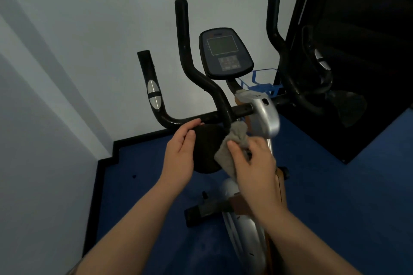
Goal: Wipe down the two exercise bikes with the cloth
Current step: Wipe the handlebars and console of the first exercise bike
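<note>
An exercise bike stands in front of me with black handlebars (202,83), a dark console (225,52) and a silver stem housing (266,114). My right hand (252,163) grips a grey cloth (234,143) bunched against the base of the inner left handlebar, next to the silver housing. My left hand (181,152) has relaxed fingers, its fingertips touching the black crossbar and the edge of a round black pad (206,149) under the bars. Only this one bike is in view.
A pale wall is behind and to the left. A black mirrored panel (357,51) at the right reflects the handlebar. A blue bottle holder (261,85) sits behind the stem. Blue floor (324,185) with black skirting surrounds the bike's base bar (207,210).
</note>
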`<action>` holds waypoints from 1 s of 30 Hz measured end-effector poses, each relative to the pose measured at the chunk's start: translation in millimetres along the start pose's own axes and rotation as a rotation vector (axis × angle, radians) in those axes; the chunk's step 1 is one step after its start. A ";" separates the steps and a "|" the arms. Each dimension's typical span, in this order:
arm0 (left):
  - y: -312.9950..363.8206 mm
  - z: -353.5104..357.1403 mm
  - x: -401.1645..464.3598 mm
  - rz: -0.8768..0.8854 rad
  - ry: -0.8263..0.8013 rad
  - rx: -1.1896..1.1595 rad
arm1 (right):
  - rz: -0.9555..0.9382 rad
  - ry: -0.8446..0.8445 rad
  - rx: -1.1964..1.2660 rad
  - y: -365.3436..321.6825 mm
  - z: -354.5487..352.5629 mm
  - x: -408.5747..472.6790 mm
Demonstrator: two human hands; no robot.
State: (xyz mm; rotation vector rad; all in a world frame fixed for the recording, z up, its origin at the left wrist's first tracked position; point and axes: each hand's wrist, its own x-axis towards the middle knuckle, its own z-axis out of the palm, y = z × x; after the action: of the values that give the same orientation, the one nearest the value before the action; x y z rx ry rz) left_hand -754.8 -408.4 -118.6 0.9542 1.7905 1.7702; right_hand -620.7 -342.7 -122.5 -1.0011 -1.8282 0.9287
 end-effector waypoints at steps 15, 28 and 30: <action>17.3 -55.5 25.1 -0.052 -0.441 0.267 | -0.251 -0.357 -0.377 -35.4 14.6 70.1; 7.8 -62.2 33.8 0.014 -0.530 0.197 | -0.249 -0.185 -0.572 -42.2 25.7 54.4; 7.3 -61.7 38.7 0.017 -0.559 0.184 | -0.128 -0.073 -0.365 -32.2 14.1 38.3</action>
State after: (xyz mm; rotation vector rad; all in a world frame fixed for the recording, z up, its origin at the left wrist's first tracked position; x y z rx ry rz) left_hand -824.5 -422.3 -100.5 1.3770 1.5874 1.1913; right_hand -655.0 -324.8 -87.9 -1.0625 -2.1457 0.5709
